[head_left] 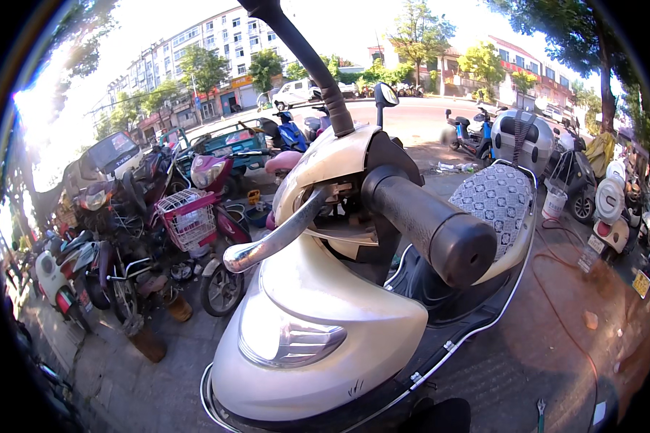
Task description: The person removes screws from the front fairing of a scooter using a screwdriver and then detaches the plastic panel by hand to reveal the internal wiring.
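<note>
Neither of my hands shows in the head view. Close in front of me stands a cream electric scooter [325, 310], its headlight [285, 339] facing the lower left. A black rubber handlebar grip [433, 227] points toward me, with a worn metal brake lever [278, 229] beside it. Between lever and grip the handlebar housing [343, 206] gapes, and parts show inside. A mirror stem [310, 65] rises from the top, while a round mirror [387, 94] stands on the far side. Behind lies a patterned seat [491, 206], with a silver top box [523, 137] at its rear.
Many parked scooters crowd the left, among them a magenta one with a white basket [188, 216]. More scooters [614, 231] line the right. A reddish hose [567, 317] crosses the pavement, and a wrench-like tool [541, 411] lies at lower right. A white bucket [554, 202] stands behind.
</note>
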The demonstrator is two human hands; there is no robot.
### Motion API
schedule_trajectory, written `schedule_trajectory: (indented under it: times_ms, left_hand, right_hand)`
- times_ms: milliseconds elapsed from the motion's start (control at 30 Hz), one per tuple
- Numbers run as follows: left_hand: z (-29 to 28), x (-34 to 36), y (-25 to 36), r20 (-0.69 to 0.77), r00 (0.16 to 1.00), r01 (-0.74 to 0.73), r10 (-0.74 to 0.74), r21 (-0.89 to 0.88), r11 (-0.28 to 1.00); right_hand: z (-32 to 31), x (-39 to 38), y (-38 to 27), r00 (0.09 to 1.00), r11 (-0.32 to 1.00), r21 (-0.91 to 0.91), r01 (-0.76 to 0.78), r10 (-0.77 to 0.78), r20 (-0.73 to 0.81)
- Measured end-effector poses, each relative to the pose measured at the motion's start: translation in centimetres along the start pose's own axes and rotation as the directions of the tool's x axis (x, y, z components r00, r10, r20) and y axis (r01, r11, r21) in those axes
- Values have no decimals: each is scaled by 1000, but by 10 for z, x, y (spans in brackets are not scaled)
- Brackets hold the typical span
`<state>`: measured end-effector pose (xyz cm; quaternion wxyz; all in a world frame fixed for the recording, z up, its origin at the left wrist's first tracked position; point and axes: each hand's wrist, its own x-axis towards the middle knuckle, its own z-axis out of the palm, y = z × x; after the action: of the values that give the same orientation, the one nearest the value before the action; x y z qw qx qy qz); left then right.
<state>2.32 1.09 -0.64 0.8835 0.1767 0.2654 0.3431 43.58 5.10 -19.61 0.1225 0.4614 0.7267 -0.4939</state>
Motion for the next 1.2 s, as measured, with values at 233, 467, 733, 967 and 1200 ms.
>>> schedule_trajectory:
  times_ms: [233,467,733,967,1200]
  left_hand:
    - [7,-11,3,9,1000,10,-10,-14,1000]
    - [19,-12,17,-36,998,61,-57,138,988]
    - [311,20,181,174,926,-347,335,741,575]
    - [420,157,274,599,270,-677,754,675,-294]
    - [461,229,267,746,204,-664,634,582,-470]
  right_hand:
    - [-37,-66,-46,946,960,-231,161,-217,-242]
    - [-125,-170,-91,806,909,-219,354,-416,-421]
    - [-259,-326,-156,657,766,91,637,-477,-584]
    - [-442,-404,-317,141,421,-39,906,-388,-911]
    - [-448,-409,-303,192,366,32,930,-408,-892]
